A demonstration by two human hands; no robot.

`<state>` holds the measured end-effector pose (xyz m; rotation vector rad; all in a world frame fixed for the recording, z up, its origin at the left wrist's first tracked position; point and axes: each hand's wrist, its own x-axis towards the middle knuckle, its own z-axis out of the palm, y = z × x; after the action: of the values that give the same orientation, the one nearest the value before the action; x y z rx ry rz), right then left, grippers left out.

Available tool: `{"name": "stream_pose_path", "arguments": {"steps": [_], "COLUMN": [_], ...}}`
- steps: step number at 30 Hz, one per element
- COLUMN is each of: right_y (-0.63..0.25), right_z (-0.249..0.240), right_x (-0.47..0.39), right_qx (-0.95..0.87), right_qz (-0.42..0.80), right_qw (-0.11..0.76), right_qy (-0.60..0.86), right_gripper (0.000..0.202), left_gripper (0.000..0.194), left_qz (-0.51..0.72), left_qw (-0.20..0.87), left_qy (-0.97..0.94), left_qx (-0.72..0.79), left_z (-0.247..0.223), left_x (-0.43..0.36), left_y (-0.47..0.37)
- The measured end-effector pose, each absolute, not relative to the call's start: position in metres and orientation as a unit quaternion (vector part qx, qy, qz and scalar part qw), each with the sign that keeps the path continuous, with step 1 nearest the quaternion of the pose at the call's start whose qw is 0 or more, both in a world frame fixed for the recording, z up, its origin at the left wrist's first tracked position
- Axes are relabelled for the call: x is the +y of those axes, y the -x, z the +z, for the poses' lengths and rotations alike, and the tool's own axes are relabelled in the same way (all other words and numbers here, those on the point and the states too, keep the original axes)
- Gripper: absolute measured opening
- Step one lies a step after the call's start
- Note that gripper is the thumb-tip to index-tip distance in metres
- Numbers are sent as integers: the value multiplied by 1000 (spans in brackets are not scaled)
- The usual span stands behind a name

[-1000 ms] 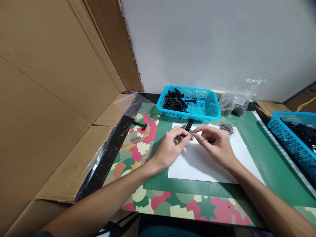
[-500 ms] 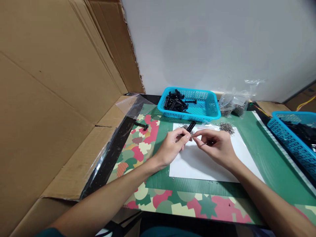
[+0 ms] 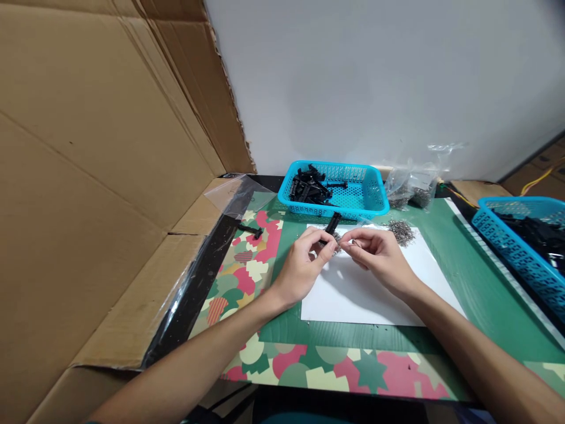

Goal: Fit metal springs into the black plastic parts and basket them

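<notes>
My left hand [image 3: 304, 265] grips a slim black plastic part [image 3: 333, 222], which sticks up past the fingertips toward the blue basket. Close beside it, my right hand [image 3: 379, 256] has thumb and forefinger pinched together near the lower end of that part; whatever is between them is too small to make out. Both hands are over a white sheet [image 3: 353, 300]. One pile of small metal pieces [image 3: 401, 233] lies behind my right hand, and another pile [image 3: 338, 242] is partly hidden behind my fingers.
A blue basket [image 3: 384, 207] with black parts stands behind the sheet, another blue basket [image 3: 485, 227] at the right. Clear bags of metal pieces [image 3: 419, 188] lean by the wall. A single black part [image 3: 251, 229] lies at the left, near cardboard [image 3: 145, 294].
The view has shifted slightly. The black part in my left hand is tilted a little more upright, and my right hand's fingers have drawn closer together.
</notes>
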<state>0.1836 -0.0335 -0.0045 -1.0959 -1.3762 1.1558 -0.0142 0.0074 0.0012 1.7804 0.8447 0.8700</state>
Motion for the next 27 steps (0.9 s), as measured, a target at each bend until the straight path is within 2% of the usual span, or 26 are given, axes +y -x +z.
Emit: {"name": "stream_pose_path", "arguments": {"steps": [10, 15, 19, 20, 24, 25, 27], "right_y": [-181, -180, -179, -178, -177, -176, -176], "right_z": [-3, 1, 1, 1, 1, 2, 2], "right_x": [-32, -40, -48, -49, -51, -51, -51], "right_qx": [-558, -588, -643, -652, -674, -681, -696], "right_qz": [479, 329, 161, 139, 107, 101, 82], "right_qw": [507, 549, 545, 542, 531, 529, 522], "right_qy": [450, 494, 513, 512, 502, 497, 487], "right_gripper": [27, 19, 8, 8, 9, 8, 8], "left_gripper": [27, 40, 37, 41, 75, 76, 66], "left_qz": [359, 356, 360, 363, 380, 382, 386], "left_qw": [453, 482, 516, 539, 624, 630, 630], "left_qy": [-739, -731, -709, -693, -620, -613, -611], "left_qx": [347, 327, 319, 312, 286, 285, 285], "left_z": [0, 0, 0, -1, -3, -3, -2], "left_x": [7, 6, 4, 4, 4, 4, 6], "left_y": [15, 18, 17, 17, 14, 13, 12]}}
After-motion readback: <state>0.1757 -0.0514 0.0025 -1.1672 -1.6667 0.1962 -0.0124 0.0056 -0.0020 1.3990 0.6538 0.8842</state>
